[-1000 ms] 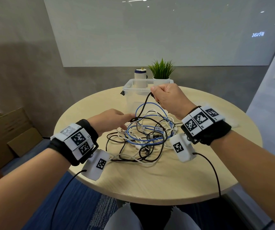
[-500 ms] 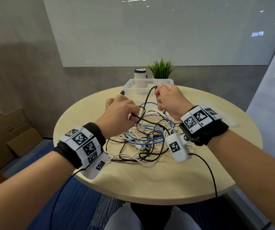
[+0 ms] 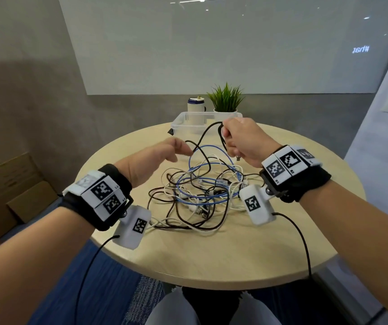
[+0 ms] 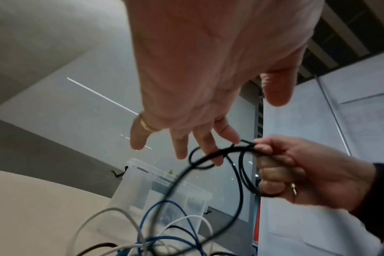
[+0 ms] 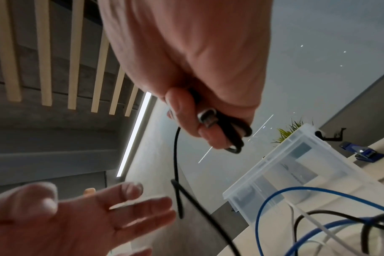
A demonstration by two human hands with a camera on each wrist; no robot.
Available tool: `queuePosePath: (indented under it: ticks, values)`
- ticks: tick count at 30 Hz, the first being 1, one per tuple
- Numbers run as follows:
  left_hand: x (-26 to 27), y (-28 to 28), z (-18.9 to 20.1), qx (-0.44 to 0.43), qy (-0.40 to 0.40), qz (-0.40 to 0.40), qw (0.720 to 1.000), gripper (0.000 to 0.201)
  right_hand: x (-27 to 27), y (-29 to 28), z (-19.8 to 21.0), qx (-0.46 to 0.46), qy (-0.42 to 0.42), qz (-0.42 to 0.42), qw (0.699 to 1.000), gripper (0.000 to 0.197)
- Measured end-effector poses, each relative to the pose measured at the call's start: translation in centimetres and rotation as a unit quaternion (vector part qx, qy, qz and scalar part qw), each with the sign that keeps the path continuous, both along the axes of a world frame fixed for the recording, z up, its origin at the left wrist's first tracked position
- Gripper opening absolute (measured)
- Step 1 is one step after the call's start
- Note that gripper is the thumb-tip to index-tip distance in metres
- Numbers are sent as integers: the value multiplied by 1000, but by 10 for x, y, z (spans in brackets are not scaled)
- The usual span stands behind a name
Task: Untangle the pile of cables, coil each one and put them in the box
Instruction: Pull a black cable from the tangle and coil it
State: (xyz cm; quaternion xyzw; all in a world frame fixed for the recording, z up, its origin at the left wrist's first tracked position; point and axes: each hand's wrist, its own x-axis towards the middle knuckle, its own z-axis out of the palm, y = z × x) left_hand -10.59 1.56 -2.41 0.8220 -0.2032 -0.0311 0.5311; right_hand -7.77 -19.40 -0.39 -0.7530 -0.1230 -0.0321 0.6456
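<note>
Several light, limp cables [image 3: 200, 195] lie tangled on the bench [image 3: 235, 249]. Your right hand [image 3: 242, 141] grips the black cable [image 3: 206, 133] near its plug; your left hand [image 3: 155, 158] hovers, fingers spread. Take hold near the plugs.

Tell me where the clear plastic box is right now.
In the head view the clear plastic box sits at the far side of the round table, beyond the cable pile, just in front of the potted plant and the white bottle.
</note>
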Motion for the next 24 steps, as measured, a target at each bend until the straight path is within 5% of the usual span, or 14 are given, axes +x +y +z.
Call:
queuePosePath:
  ticks: [3,8,12,18,24]
  values:
    - [0,-4,3,15,-26,65,997,26,-1,4,-2,-20,-8,11,1000,29]
    - [4,-17,-8,90,-89,218,968,41,-11,12,-1,6,0,89,996,33]
    - [9,-16,-14,71,-113,238,962,18,-16,13,1,7,8,112,994,36]
    - [8,-15,-11,-40,-84,236,967,12,-20,8,4,-36,29,74,996,39]
    - [11,-10,-16,147,-102,206,962,18,-21,8,5,57,39,129,989,46]
